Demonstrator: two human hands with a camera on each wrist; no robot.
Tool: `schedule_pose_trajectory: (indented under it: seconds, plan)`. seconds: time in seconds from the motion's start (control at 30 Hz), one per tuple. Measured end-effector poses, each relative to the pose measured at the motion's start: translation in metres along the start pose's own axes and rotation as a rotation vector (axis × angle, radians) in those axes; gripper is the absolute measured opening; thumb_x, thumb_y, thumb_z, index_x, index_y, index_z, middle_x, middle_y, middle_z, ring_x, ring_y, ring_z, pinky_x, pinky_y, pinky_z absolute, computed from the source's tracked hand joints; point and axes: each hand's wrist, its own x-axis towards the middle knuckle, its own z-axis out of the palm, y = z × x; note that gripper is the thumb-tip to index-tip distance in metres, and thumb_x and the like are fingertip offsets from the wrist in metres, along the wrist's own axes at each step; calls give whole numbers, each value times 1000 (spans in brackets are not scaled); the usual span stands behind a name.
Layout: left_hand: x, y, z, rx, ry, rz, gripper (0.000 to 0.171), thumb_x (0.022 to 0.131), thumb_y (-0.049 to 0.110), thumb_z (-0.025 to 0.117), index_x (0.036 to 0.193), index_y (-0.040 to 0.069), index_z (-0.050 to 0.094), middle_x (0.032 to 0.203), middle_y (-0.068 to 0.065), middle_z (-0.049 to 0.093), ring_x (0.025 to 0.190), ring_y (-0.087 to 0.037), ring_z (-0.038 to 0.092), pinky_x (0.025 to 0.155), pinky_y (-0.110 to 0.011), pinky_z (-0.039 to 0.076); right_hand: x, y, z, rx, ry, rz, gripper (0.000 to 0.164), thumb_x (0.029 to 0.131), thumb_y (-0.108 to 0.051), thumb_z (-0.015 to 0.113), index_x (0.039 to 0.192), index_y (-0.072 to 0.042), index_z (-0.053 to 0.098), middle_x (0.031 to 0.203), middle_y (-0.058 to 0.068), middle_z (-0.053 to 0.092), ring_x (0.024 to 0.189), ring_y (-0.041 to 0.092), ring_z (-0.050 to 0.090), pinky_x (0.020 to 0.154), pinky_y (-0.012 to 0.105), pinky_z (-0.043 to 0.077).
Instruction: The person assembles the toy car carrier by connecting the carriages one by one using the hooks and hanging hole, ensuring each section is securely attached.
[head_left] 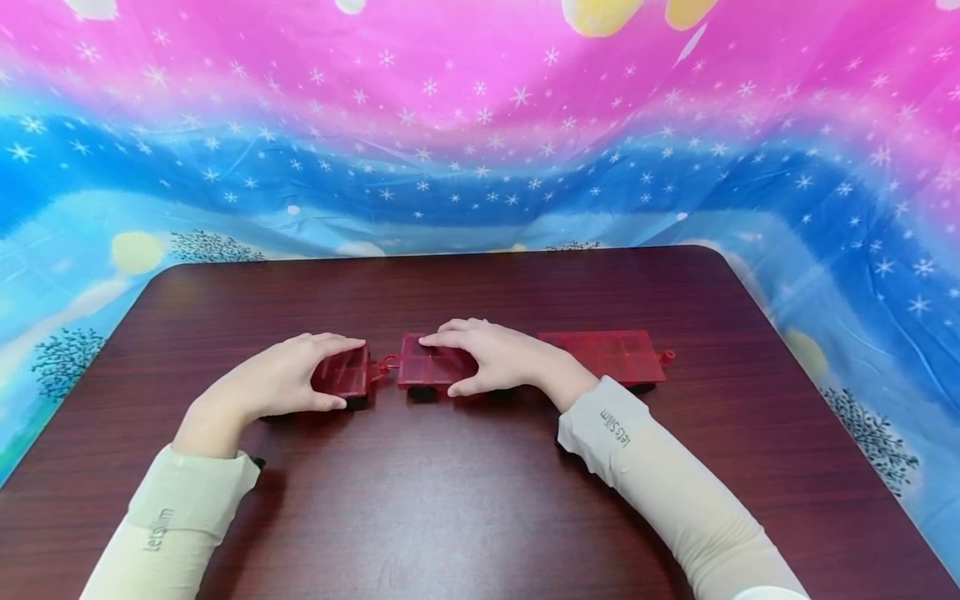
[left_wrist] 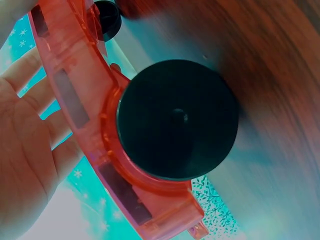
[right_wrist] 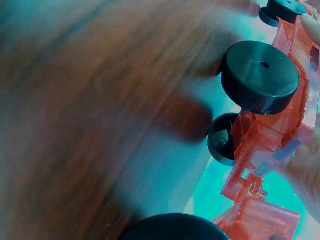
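Observation:
Three see-through red toy car bases with black wheels stand in a row on the table. My left hand (head_left: 277,379) grips the left car base (head_left: 351,373), thumb on its near side and fingers over the far side. My right hand (head_left: 498,357) holds the middle car base (head_left: 422,367) the same way. Between these two, a small red hook (head_left: 386,364) bridges the gap; whether it is latched cannot be told. The right car base (head_left: 611,354) lies beyond my right wrist, untouched. In the right wrist view a red hitch (right_wrist: 250,186) appears to join two bases.
The dark brown wooden table (head_left: 450,483) has rounded back corners. Behind it and along its sides hangs a pink and blue cloth (head_left: 480,150) with snowflakes. A red peg (head_left: 667,357) sticks out from the right car base's far right end.

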Motion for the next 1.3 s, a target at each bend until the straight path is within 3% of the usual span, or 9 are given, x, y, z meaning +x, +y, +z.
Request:
schedule_pose_trajectory:
  seconds: [0.7, 0.97, 1.3]
  plan:
    - [6, 2, 2, -6, -21, 4, 82, 78, 36, 84, 148, 16, 47, 145, -14, 53, 127, -37, 52, 97, -55, 52, 3, 0, 1, -22, -26, 6, 77, 84, -40, 77, 151, -27, 43, 149, 2, 46, 136, 19, 43, 118, 51, 33]
    - [7, 1, 3, -6, -21, -2, 84, 78, 39, 83, 149, 17, 46, 146, -15, 52, 128, -38, 50, 97, -56, 52, 2, 3, 0, -29, -33, 20, 77, 83, -41, 78, 151, -27, 44, 151, 1, 44, 139, 21, 41, 121, 55, 25]
    - [5, 0, 8, -5, -14, -3, 84, 78, 39, 83, 149, 16, 46, 146, -15, 51, 130, -38, 49, 96, -56, 53, -10, 12, 1, -37, -19, 33, 76, 83, -40, 78, 151, -26, 45, 152, 1, 44, 139, 22, 42, 120, 54, 29]
